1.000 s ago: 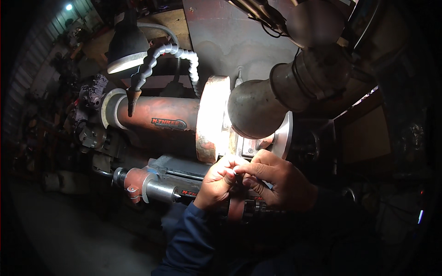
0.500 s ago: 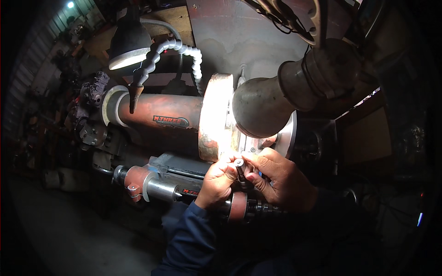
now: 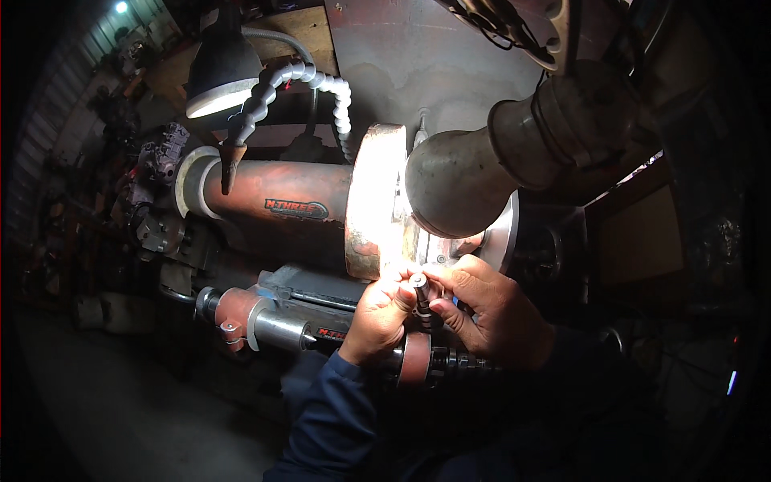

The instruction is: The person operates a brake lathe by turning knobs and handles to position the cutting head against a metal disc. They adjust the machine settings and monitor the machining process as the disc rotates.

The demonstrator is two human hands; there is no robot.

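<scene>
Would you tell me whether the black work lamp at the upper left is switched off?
No, the black work lamp is lit: its underside glows white above the rust-red machine cylinder.

above hands: grey dome-nosed housing (image 3: 462, 189) is hanging just over both hands, closing off the centre of frame
left of hands: orange flange (image 3: 373, 201) and red cylinder (image 3: 277, 213) are crowding in
below hands: lower spindle (image 3: 281, 321) is running lower left to centre
upper left: lamp (image 3: 217, 72) and segmented coolant hose (image 3: 309, 80) are cutting across
lower left: open floor (image 3: 120, 402), nothing blocking
</scene>
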